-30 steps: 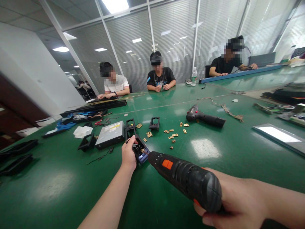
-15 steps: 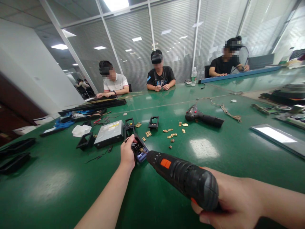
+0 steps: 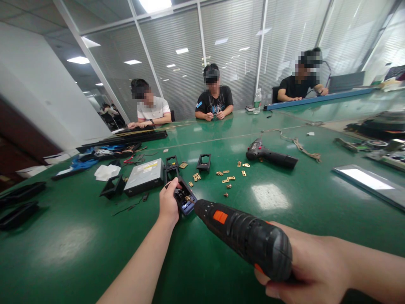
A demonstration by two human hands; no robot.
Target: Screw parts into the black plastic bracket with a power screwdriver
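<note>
A wide green table (image 3: pixel 79 253) fills the lower two thirds of the frame. Three people sit along its far edge at upper centre, their hands resting on the tabletop, well apart from the near hands.

At lower right, a black cordless drill (image 3: pixel 247 236) with an orange switch slants up toward the centre. The right hand (image 3: pixel 313 270) is wrapped tightly around its rear grip, fingers curled underneath. The drill's nose sits just beside a small black part (image 3: pixel 186 198), and its bit is too small to make out.

The left hand (image 3: pixel 167 202) reaches in from the lower centre. It clamps that part between thumb and fingers, holding it at the table surface in the middle of the frame. Blue and brass details show inside the part.

Left of centre lies a grey disc drive (image 3: pixel 144 177), just above the left hand. A second drill (image 3: pixel 270 155) lies on its side at right of centre. An empty black frame (image 3: pixel 204 161) stands between them. Small brass pieces (image 3: pixel 226 179) are scattered just below the frame, near the held part.
</note>
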